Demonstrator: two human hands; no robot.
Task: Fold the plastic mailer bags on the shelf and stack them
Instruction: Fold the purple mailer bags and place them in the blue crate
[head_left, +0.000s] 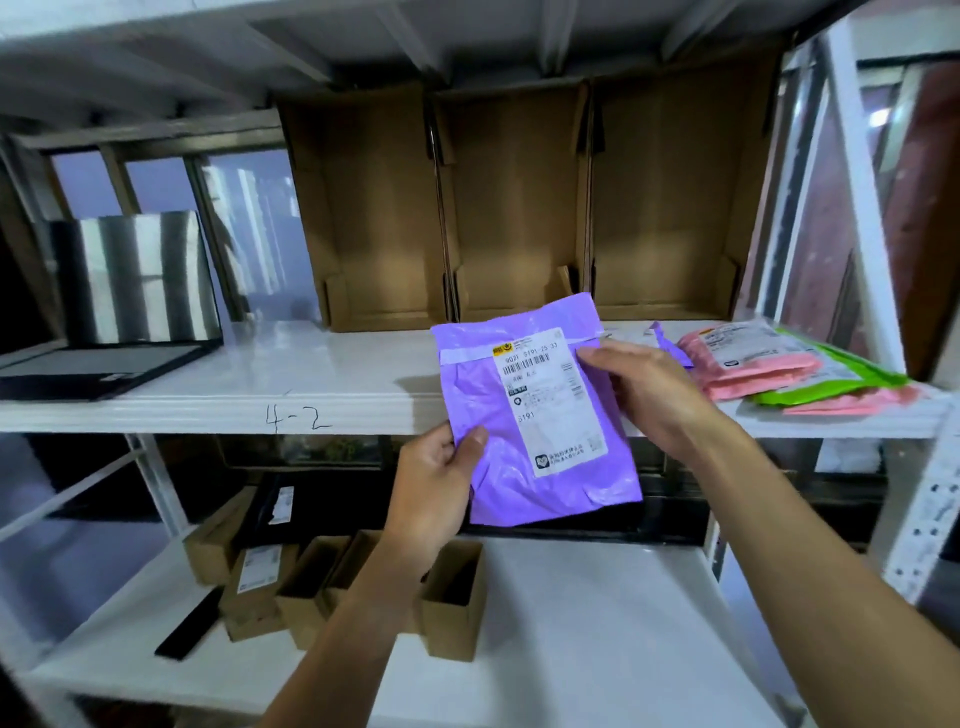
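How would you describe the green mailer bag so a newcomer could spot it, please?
Go to the right end of the white shelf marked 4-2. There the green mailer bag lies sandwiched among pink mailer bags, the only green one.

Your left hand (436, 483) pinches the purple mailer bag (478, 395) at seven o'clock, while your right hand (649, 395) grips its edge at two o'clock.

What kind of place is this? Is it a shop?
Probably a parcel storeroom or small warehouse, not a shop: a white shelf hand-marked 4-2, a purple mailer bag with a shipping label, a stack of pink and green mailers, and open cardboard bins.
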